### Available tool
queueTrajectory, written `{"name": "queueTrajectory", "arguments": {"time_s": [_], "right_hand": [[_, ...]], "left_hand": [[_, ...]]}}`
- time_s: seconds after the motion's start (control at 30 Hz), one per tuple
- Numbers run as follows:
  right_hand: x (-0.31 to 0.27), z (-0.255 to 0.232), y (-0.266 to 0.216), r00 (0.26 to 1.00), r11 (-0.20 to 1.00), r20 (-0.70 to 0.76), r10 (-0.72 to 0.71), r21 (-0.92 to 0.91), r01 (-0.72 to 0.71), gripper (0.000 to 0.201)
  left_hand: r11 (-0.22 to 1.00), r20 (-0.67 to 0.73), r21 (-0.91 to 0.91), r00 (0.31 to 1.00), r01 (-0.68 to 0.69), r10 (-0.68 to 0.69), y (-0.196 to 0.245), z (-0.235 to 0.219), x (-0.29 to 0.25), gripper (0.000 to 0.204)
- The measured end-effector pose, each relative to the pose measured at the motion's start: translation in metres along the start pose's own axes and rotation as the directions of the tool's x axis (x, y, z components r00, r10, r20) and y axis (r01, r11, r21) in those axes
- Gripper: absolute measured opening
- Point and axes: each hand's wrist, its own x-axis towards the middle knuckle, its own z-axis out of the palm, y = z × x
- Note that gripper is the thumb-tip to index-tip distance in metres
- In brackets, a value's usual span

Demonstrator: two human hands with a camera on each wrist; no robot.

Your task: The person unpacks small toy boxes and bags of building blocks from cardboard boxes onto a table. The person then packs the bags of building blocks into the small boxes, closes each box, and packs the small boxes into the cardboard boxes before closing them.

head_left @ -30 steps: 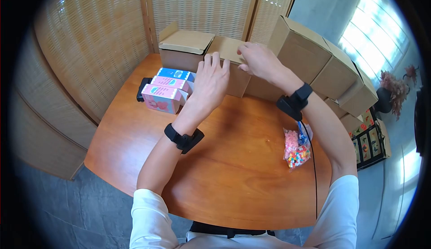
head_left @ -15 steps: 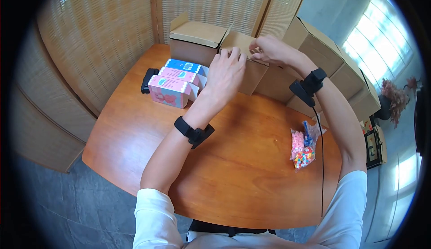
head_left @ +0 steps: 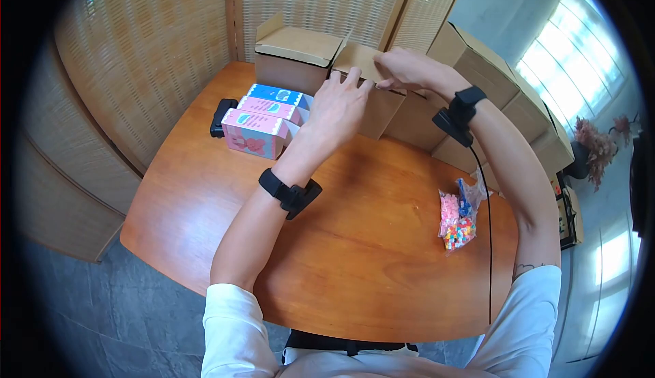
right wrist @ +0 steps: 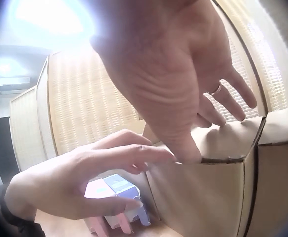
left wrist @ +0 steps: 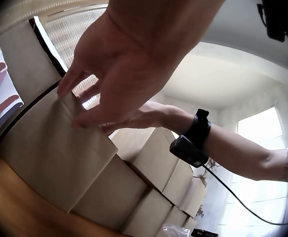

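Observation:
At the back of the table, a cardboard box [head_left: 374, 117] stands with its lid flap [head_left: 359, 56] folded over the top. My left hand [head_left: 336, 110] touches the box's upper front edge, its fingertips on the edge and its thumb by the front face [left wrist: 50, 148] in the left wrist view. Across the lid spread the fingers of my right hand [head_left: 411, 71]. In the right wrist view this hand [right wrist: 168, 84] has its fingertips on the lid's top and its thumb at the lid's front edge. The box's inside is hidden.
Another cardboard box [head_left: 293, 67] adjoins on the left, and larger cartons [head_left: 481, 78] are stacked on the right. Pink and blue small boxes [head_left: 252, 132] stand at left beside a black object [head_left: 224, 117]. Clear bags of colourful pieces [head_left: 457, 224] lie at the table's right.
My right hand has lowered from above the box onto its lid. My left hand stays at the front edge. The head view has shifted a little.

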Motion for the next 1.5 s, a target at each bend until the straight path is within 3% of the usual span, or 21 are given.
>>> {"name": "queueTrajectory", "arguments": {"time_s": [0.03,0.27,0.37,0.43,0.47,0.57,0.6,0.63,0.67,0.7,0.77,0.8,0.87,1.0,1.07,1.13,1.2,1.37,1.43,1.47,1.5], "right_hand": [[0.004,0.001,0.001,0.996,0.994,-0.025,-0.088,-0.064,0.086,0.038],[-0.004,-0.006,-0.019,0.998,0.980,0.047,-0.046,-0.189,0.054,0.037],[-0.011,-0.004,-0.024,0.983,0.951,-0.068,-0.171,-0.272,0.146,0.033],[-0.012,-0.004,-0.026,0.987,0.931,-0.042,-0.153,-0.340,0.130,0.030],[-0.013,-0.007,-0.025,0.988,0.933,-0.040,-0.150,-0.338,0.128,0.030],[-0.013,-0.034,-0.013,0.983,0.938,-0.181,-0.033,-0.344,-0.032,0.029],[-0.013,-0.039,-0.003,0.953,0.945,-0.298,-0.059,-0.323,-0.043,0.027],[-0.011,-0.041,0.002,0.853,0.907,-0.487,-0.190,-0.419,-0.037,0.025],[-0.011,-0.043,0.006,0.701,0.857,-0.632,-0.329,-0.512,-0.059,0.024],[-0.011,-0.045,0.010,0.703,0.855,-0.632,-0.327,-0.515,-0.065,0.024],[-0.006,-0.048,0.007,0.545,0.762,-0.741,-0.391,-0.593,-0.260,0.022],[-0.004,-0.045,0.003,0.541,0.765,-0.746,-0.389,-0.589,-0.261,0.022],[0.001,-0.033,-0.004,0.736,0.911,-0.672,0.078,-0.251,-0.326,0.021],[0.015,-0.006,-0.011,0.753,0.963,-0.639,0.157,-0.069,-0.259,0.020],[0.020,0.007,-0.011,0.883,0.990,-0.448,0.141,0.069,-0.123,0.018],[0.025,0.017,-0.010,0.910,0.990,-0.398,0.114,0.126,-0.069,0.018],[0.033,0.024,-0.008,0.967,0.977,-0.242,0.080,0.213,-0.027,0.019],[0.050,0.031,-0.006,0.988,0.991,-0.154,-0.006,0.132,0.027,0.019],[0.050,0.026,-0.008,0.990,0.993,-0.138,0.041,-0.102,-0.055,0.016],[0.048,0.020,-0.009,0.989,0.994,-0.140,0.040,-0.099,-0.054,0.016],[0.045,0.013,-0.008,0.991,0.971,-0.131,-0.033,-0.237,0.001,0.014]], "left_hand": [[1.000,0.019,-0.019,1.000,0.009,-0.009,-0.001,0.001,-0.001,0.056],[0.998,0.024,-0.055,1.000,0.008,-0.007,-0.001,0.002,-0.002,0.058],[0.999,-0.016,-0.049,1.000,0.011,-0.012,0.001,0.004,-0.001,0.046],[0.997,0.043,-0.069,0.999,0.017,-0.014,-0.001,0.004,0.000,0.064],[0.997,0.045,-0.072,0.999,0.015,-0.012,-0.001,0.005,0.000,0.064],[0.998,0.035,-0.064,0.999,0.019,-0.017,-0.002,0.001,-0.003,0.066],[0.996,0.079,-0.080,0.996,0.046,-0.040,-0.002,-0.003,-0.003,0.066],[0.992,0.123,-0.098,0.991,0.074,-0.062,0.000,-0.004,-0.002,0.065],[0.992,0.120,-0.101,0.991,0.070,-0.058,0.000,-0.003,-0.002,0.065],[0.993,0.095,-0.098,0.994,0.070,-0.061,0.001,-0.003,-0.003,0.065],[0.994,0.074,-0.092,0.995,0.068,-0.061,0.004,-0.001,-0.002,0.064],[0.995,0.076,-0.080,0.995,0.067,-0.061,0.004,0.000,-0.002,0.063],[0.996,0.080,-0.062,0.995,0.068,-0.062,0.002,-0.002,-0.003,0.062],[0.998,0.047,-0.023,0.998,0.052,-0.051,0.002,-0.001,-0.004,0.063],[0.999,0.054,-0.017,0.997,0.052,-0.051,0.001,0.000,-0.004,0.064],[0.998,0.065,0.002,0.996,0.061,-0.061,0.002,-0.001,-0.003,0.069],[0.997,0.100,0.006,0.992,0.073,-0.073,0.004,-0.002,-0.002,0.070],[0.997,0.113,0.020,0.991,0.072,-0.074,0.005,-0.003,-0.003,0.071],[0.996,0.138,-0.013,0.987,0.086,-0.083,0.004,-0.004,-0.002,0.070],[0.996,0.140,-0.010,0.987,0.085,-0.083,0.003,-0.004,-0.002,0.070],[0.996,0.148,-0.030,0.985,0.089,-0.083,0.003,-0.005,-0.002,0.071]]}}
